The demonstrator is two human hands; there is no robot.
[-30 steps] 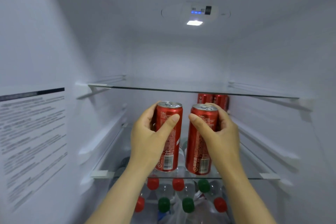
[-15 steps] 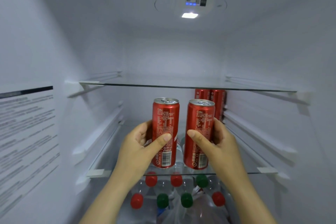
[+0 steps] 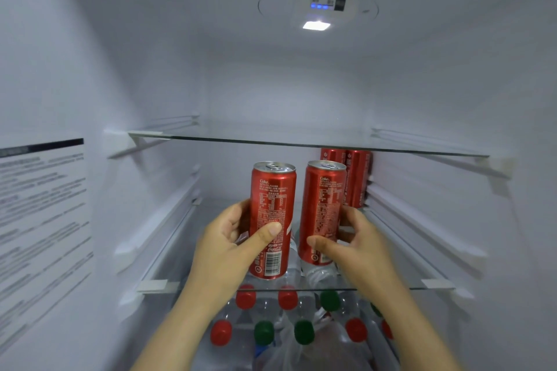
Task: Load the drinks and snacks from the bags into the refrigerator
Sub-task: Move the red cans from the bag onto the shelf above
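Right now the refrigerator (image 3: 286,93) fills my whole view, white walls all round. A printed label (image 3: 42,220) covers much of its left wall. Two glass shelves span it, the upper shelf (image 3: 301,144) above my hands and the lower shelf (image 3: 391,288) beneath them. Under the lower shelf, clear bottles (image 3: 263,333) with red and green caps stand packed together.

My left grip (image 3: 229,247) is curled round the left can (image 3: 272,199), thumb across its front. My right grip (image 3: 358,247) wraps the right can (image 3: 324,199) low down, thumb in front, fingers behind. Both cans are upright, side by side with a narrow gap, over the lower shelf; I cannot tell whether their bases touch the glass. Two more red cans, the back cans (image 3: 358,178), stand at the rear right. A small lamp (image 3: 316,25) glows in the ceiling.
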